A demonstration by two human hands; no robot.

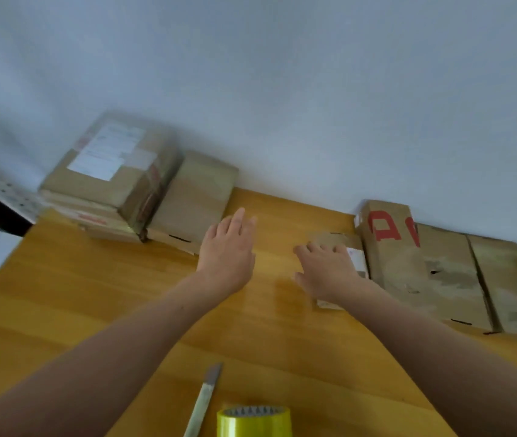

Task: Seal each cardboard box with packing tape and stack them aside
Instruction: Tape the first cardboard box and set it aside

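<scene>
All that shows of the person is a pair of long, slender arms, the bare left forearm [109, 357] and bare right forearm [424, 351] uncovered along their whole visible length, ending in a bare left hand [225, 247] and bare right hand [326, 272] with slim, slightly blurred fingers.

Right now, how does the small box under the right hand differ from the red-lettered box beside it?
The small box is low and flat; the red-lettered box stands taller. The small box carries a white label, the red-lettered box red print. The right hand lies on the small box; the red-lettered box is untouched. Both are cardboard.
</scene>
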